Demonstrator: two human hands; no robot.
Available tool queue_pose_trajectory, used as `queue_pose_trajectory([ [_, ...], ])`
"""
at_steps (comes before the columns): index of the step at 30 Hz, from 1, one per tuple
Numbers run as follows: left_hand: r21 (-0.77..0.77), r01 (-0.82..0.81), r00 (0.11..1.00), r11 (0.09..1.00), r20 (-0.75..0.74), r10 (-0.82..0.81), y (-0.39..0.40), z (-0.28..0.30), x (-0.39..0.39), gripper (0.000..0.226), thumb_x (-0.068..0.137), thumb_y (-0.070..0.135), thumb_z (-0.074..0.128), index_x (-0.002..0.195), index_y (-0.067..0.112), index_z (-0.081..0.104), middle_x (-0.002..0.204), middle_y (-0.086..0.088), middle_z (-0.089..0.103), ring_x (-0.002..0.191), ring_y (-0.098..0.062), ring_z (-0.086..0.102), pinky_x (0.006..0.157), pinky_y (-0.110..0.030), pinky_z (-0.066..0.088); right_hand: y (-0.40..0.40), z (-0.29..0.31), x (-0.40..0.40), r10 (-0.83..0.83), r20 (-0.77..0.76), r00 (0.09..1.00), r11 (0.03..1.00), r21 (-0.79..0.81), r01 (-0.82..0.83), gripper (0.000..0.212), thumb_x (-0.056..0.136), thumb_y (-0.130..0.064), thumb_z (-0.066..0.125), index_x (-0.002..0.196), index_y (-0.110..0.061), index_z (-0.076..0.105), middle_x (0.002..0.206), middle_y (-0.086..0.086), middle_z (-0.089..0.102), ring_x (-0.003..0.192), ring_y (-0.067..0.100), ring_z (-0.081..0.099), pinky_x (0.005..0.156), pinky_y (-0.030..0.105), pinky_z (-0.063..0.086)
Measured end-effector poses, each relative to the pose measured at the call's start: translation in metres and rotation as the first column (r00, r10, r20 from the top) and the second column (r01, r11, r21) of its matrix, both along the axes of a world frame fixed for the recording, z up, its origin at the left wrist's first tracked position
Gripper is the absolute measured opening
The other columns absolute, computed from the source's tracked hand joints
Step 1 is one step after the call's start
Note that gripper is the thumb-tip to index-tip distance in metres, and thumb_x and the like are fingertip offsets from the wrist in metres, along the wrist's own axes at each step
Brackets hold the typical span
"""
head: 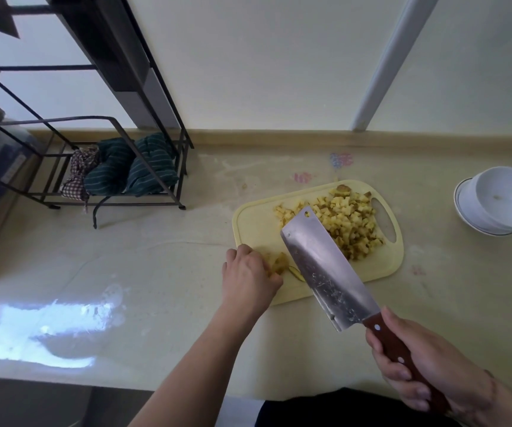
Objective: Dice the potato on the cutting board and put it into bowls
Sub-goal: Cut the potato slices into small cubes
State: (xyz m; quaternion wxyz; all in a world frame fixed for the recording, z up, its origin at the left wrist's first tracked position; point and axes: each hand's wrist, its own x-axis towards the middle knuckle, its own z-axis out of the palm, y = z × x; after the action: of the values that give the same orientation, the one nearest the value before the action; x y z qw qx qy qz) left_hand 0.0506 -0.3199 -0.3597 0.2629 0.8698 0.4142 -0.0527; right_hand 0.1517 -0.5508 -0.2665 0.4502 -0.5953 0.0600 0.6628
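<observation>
A pale yellow cutting board [258, 224] lies on the counter with a heap of diced potato [345, 218] on its far right part. At the board's near left corner my left hand [247, 274] curls its fingers round a small uncut potato piece [279, 261]. My right hand [427, 372] grips the red-brown handle of a cleaver [325, 269], whose wide steel blade is raised and tilted over the board just right of that piece. Stacked white bowls [501, 201] stand tilted at the far right, apart from the board.
A black metal rack [143, 167] holding striped green cloths [131, 166] stands at the back left of the beige counter [156, 266]. The wall runs along the back. The counter's front edge lies near my body.
</observation>
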Motion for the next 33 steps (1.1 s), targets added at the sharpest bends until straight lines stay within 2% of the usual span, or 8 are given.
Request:
queue_pose_trajectory([
  [5,-0.021,-0.029,0.983,0.999,0.18,0.032,0.011,-0.007,-0.007,0.012,0.082,0.02,0.074,0.085,0.012,0.066,0.085,0.002,0.054,0.089,-0.028,0.054,0.079,-0.038,0.044,-0.003,-0.002,0.001,-0.007,0.002,1.0,1.0,-0.003,0.007,0.055,0.088,-0.061,0.038,0.081,-0.007,0.045,0.056,0.01,0.026,0.035,0.007,0.02,0.035,0.017,0.029],
  [10,-0.003,-0.043,0.936,0.999,0.35,0.041,0.01,-0.013,-0.006,0.016,0.078,0.009,0.079,0.084,0.008,0.064,0.08,-0.004,0.058,0.072,-0.027,0.054,0.063,-0.036,0.047,-0.004,-0.003,0.001,-0.015,-0.005,1.0,1.0,-0.008,0.015,0.054,0.089,-0.06,0.037,0.082,-0.007,0.044,0.056,0.01,0.025,0.035,0.006,0.02,0.035,0.016,0.029],
  [13,0.031,0.002,0.902,1.0,0.432,-0.016,0.002,-0.021,-0.005,0.016,0.078,0.002,0.079,0.083,0.006,0.066,0.085,-0.006,0.06,0.068,-0.028,0.057,0.06,-0.038,0.051,-0.003,-0.003,0.0,-0.017,-0.003,1.0,1.0,-0.002,0.017,0.054,0.089,-0.06,0.038,0.081,-0.007,0.045,0.056,0.01,0.026,0.034,0.007,0.02,0.035,0.016,0.029],
  [17,0.105,0.022,0.875,0.994,0.479,-0.07,-0.003,-0.027,-0.007,0.012,0.084,0.006,0.078,0.094,0.005,0.071,0.102,-0.01,0.063,0.072,-0.032,0.063,0.062,-0.041,0.056,-0.002,-0.004,0.0,-0.017,0.003,1.0,1.0,0.005,0.017,0.054,0.089,-0.059,0.038,0.081,-0.007,0.045,0.056,0.01,0.026,0.034,0.007,0.02,0.035,0.016,0.03],
  [21,0.197,0.089,0.915,0.976,0.372,-0.158,-0.01,-0.028,-0.006,0.029,0.078,0.028,0.083,0.099,0.013,0.069,0.111,-0.008,0.063,0.077,-0.031,0.065,0.063,-0.036,0.054,-0.003,-0.004,0.0,-0.02,0.009,1.0,1.0,-0.001,0.02,0.054,0.086,-0.06,0.041,0.081,-0.007,0.045,0.056,0.01,0.026,0.035,0.007,0.02,0.035,0.016,0.03],
  [25,0.199,0.113,0.93,0.973,0.324,-0.174,-0.009,-0.031,-0.004,0.034,0.071,0.034,0.088,0.089,0.014,0.068,0.103,-0.004,0.064,0.075,-0.03,0.063,0.064,-0.037,0.052,-0.004,-0.005,0.0,-0.025,0.019,0.999,1.0,-0.001,0.025,0.053,0.087,-0.06,0.04,0.079,-0.008,0.046,0.056,0.01,0.026,0.035,0.007,0.02,0.035,0.017,0.03],
  [30,0.288,0.155,0.918,0.945,0.313,-0.246,-0.003,-0.033,-0.003,0.023,0.081,0.036,0.06,0.079,0.014,0.066,0.092,-0.002,0.066,0.07,-0.029,0.059,0.061,-0.037,0.051,-0.006,-0.006,0.001,-0.04,0.023,0.999,0.999,0.004,0.039,0.052,0.089,-0.059,0.04,0.078,-0.008,0.048,0.056,0.01,0.026,0.036,0.007,0.02,0.035,0.017,0.03],
  [33,0.309,0.146,0.911,0.94,0.329,-0.249,-0.002,-0.033,-0.004,0.019,0.08,0.03,0.056,0.074,0.014,0.064,0.086,-0.001,0.065,0.067,-0.028,0.056,0.058,-0.036,0.049,-0.006,-0.007,0.0,-0.037,0.023,0.999,0.999,0.0,0.037,0.053,0.09,-0.059,0.039,0.079,-0.008,0.047,0.056,0.01,0.026,0.035,0.007,0.02,0.035,0.017,0.029],
])
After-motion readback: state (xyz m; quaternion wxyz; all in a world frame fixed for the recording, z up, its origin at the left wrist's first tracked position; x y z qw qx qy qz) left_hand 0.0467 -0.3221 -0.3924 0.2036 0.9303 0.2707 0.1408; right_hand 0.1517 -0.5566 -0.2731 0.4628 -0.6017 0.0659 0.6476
